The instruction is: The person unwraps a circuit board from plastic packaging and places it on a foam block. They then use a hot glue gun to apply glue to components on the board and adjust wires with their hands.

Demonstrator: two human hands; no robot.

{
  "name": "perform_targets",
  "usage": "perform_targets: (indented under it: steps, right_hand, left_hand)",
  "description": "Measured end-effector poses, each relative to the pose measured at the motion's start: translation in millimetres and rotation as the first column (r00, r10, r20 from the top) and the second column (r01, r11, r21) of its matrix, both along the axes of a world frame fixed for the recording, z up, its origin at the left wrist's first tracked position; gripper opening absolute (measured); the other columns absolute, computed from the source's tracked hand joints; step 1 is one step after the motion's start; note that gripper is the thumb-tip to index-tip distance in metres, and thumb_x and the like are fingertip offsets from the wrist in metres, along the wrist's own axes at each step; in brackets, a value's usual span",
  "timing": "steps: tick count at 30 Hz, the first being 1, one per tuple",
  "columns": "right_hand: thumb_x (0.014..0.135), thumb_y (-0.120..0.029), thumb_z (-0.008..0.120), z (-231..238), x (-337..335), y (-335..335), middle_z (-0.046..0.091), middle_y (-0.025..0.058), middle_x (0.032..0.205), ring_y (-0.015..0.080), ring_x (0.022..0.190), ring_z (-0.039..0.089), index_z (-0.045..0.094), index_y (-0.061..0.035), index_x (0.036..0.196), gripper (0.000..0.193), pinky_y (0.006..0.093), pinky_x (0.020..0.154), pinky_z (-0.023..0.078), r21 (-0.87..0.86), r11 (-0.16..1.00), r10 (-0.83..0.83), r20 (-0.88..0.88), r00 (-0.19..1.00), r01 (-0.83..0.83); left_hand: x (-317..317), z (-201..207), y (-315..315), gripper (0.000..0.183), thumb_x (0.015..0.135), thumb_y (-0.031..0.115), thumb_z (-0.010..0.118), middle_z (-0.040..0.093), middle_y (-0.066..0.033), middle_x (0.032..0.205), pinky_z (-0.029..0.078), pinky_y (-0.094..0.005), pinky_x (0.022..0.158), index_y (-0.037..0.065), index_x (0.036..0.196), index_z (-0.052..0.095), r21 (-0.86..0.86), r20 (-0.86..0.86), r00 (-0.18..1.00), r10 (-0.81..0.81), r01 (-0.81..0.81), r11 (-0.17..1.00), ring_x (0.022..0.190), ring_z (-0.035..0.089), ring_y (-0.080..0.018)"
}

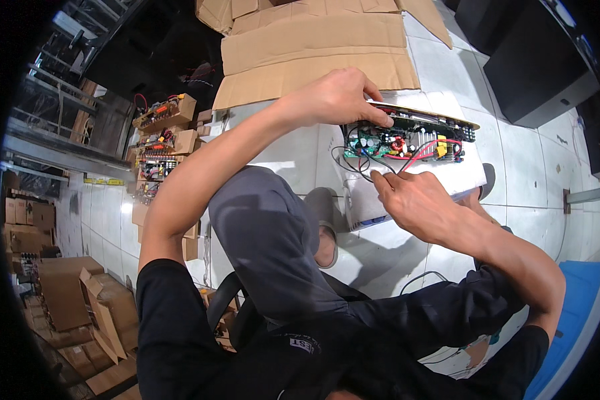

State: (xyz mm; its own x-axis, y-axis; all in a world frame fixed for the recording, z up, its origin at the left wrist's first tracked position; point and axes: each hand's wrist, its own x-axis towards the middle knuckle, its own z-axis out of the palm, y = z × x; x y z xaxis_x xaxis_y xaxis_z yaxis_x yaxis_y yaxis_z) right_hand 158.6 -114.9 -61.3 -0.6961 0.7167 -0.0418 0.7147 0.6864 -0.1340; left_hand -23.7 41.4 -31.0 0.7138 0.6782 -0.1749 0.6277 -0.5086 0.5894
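Observation:
A circuit board module (pixel 407 141) lies on a white box (pixel 467 177), its flat panel standing along the far side. Green board, capacitors, a silver heatsink and yellow parts show on it. My left hand (pixel 347 97) reaches over from the left and is closed on the panel's far edge, thumb inside. Thin black wires (pixel 355 167) loop out from the module's left end. In front of the board my right hand (pixel 417 203) is closed, fingertips pinching one of these wires. Red and black leads (pixel 417 155) cross the board just beyond it.
Flattened cardboard (pixel 313 57) lies on the tiled floor (pixel 527 160) ahead. Several similar boards (pixel 157 167) stand on small cartons at the left. Brown boxes (pixel 67 293) are piled at lower left. A black cabinet (pixel 540 73) stands at far right, a blue panel (pixel 573 313) nearer.

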Motion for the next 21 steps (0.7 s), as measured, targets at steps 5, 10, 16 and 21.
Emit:
perform_targets:
  steps: [5, 10, 16, 21]
  right_hand:
    - [0.086, -0.003, 0.062, 8.5, 5.4, 4.1, 0.070, 0.0172, 0.095, 0.0354, 0.086, 0.069, 0.067, 0.0021, 0.109, 0.024, 0.0447, 0.077, 0.055, -0.322, 0.945, 0.010, -0.158, 0.987, -0.061]
    - [0.088, -0.005, 0.063, 23.2, 13.9, 1.7, 0.070, 0.0193, 0.108, 0.0381, 0.094, 0.068, 0.069, -0.0006, 0.112, 0.026, 0.0464, 0.086, 0.054, -0.536, 0.841, -0.022, -0.176, 0.984, -0.077]
    - [0.089, -0.009, 0.064, 29.8, 17.9, -9.3, 0.064, 0.0215, 0.127, 0.0389, 0.102, 0.068, 0.065, -0.0002, 0.123, 0.035, 0.0475, 0.088, 0.055, -0.425, 0.882, 0.125, -0.210, 0.970, -0.205]
    - [0.088, -0.011, 0.066, 57.3, 38.4, 6.9, 0.070, 0.0208, 0.110, 0.0402, 0.098, 0.068, 0.065, -0.0002, 0.122, 0.035, 0.0451, 0.085, 0.056, -0.373, 0.926, -0.057, -0.310, 0.949, -0.066]
  left_hand:
    - [-6.6, -8.7, 0.9, 0.058, 0.081, 0.039, 0.080, 0.074, -0.0229, 0.106, 0.052, -0.0389, 0.087, -0.003, 0.120, 0.071, -0.062, 0.053, 0.999, -0.002, 0.006, 0.998, 0.096, 0.069, -0.0298]
    - [-10.1, -14.9, -1.9, 0.057, 0.080, 0.034, 0.081, 0.073, -0.0237, 0.105, 0.053, -0.0392, 0.087, -0.004, 0.121, 0.070, -0.054, 0.046, 0.999, -0.015, 0.017, 0.998, 0.095, 0.070, -0.0301]
    - [-12.9, -25.9, -1.0, 0.054, 0.082, 0.025, 0.081, 0.074, -0.0218, 0.104, 0.055, -0.0365, 0.081, -0.005, 0.124, 0.066, -0.137, 0.016, 0.999, -0.044, 0.045, 0.990, 0.091, 0.070, -0.0247]
    - [-14.8, -31.1, 1.3, 0.055, 0.080, 0.023, 0.081, 0.074, -0.0222, 0.105, 0.054, -0.0367, 0.084, -0.004, 0.125, 0.065, -0.127, -0.010, 1.000, -0.024, 0.022, 0.992, 0.093, 0.070, -0.0259]
